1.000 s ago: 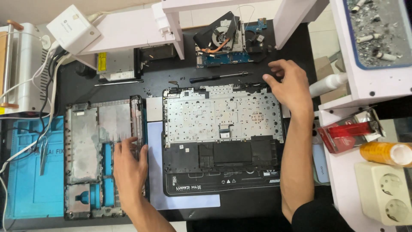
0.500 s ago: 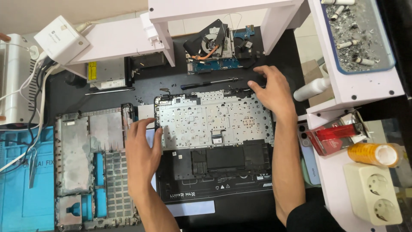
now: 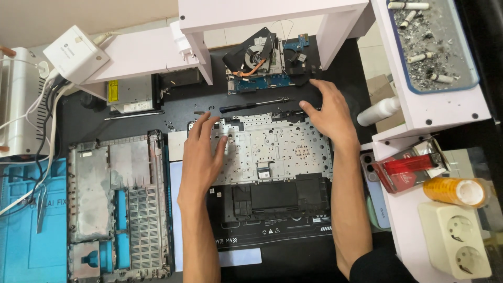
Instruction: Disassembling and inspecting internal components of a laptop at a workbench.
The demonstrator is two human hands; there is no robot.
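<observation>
1. Far left on the table [image 3: 84,126], a blue mat [image 3: 23,246] lies under white cables, with a white adapter box [image 3: 76,52] up top.
2. Next comes the grey bottom cover [image 3: 118,204] of a laptop, already off and lying inside-up, well apart from the main body.
3. The left hand [image 3: 201,157] lies flat on the left edge of the opened laptop shell [image 3: 272,157], fingers [image 3: 209,126] spread wide, gripping nothing.
4. The shell sits mid-table, its metal keyboard backing bare; the board space looks stripped out, though a dark panel stays in its lower half.
5. Above it lie a black screwdriver [image 3: 254,106] and the pulled board with its fan [image 3: 257,60], so I'd judge the teardown well along.
6. The right hand [image 3: 327,112] rests at the shell's top right corner, fingers loosely open, touching the dark hinge edge, holding nothing.
7. Right side: a white bottle [image 3: 380,110], a red packet [image 3: 406,167], an orange tape roll [image 3: 456,189], a socket strip [image 3: 461,238].
</observation>
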